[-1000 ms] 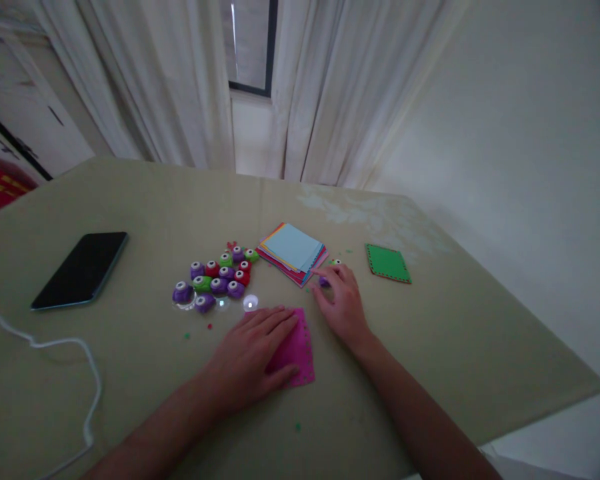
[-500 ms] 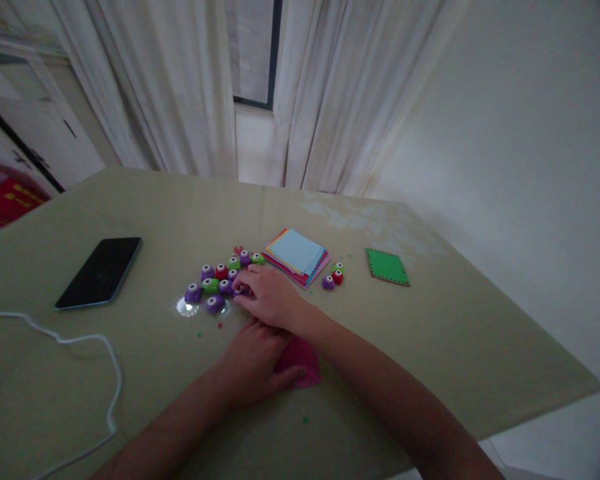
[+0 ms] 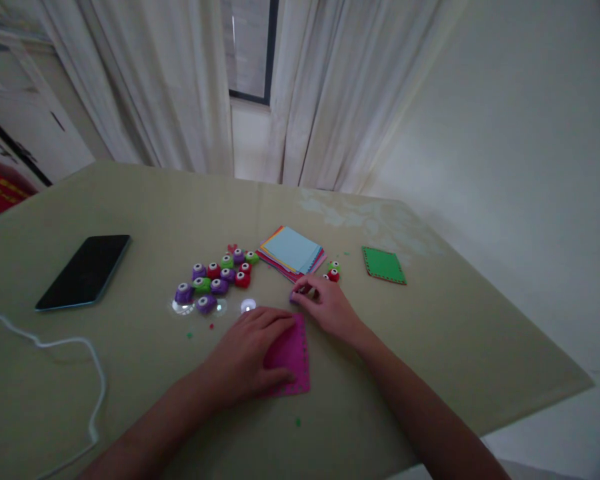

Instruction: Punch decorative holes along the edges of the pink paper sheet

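My left hand [image 3: 253, 357] lies flat on a pink square of paper [image 3: 293, 353], thumb and fingers spread. Small dark punched marks run along that paper's right edge. Just beyond the paper, my right hand [image 3: 325, 307] pinches a small purple paper punch [image 3: 293, 295] that is mostly covered by the fingers. Left of the hands stands a cluster of small one-eyed punches in purple, green and red, among them a red punch [image 3: 243, 279] and a purple punch [image 3: 207, 305]. A red punch [image 3: 334, 274] and others sit behind my right hand, partly hidden.
Behind the hands lies a stack of coloured paper [image 3: 293, 250]. A green square [image 3: 384, 265] with a punched border rests at the right. A black tablet [image 3: 87, 270] and a white cable [image 3: 93, 373] occupy the left. Tiny paper bits [image 3: 298, 422] are scattered about.
My right hand has moved from the punch cluster to the right, carrying a purple punch. The pink paper is now more exposed, with my left hand still on it.
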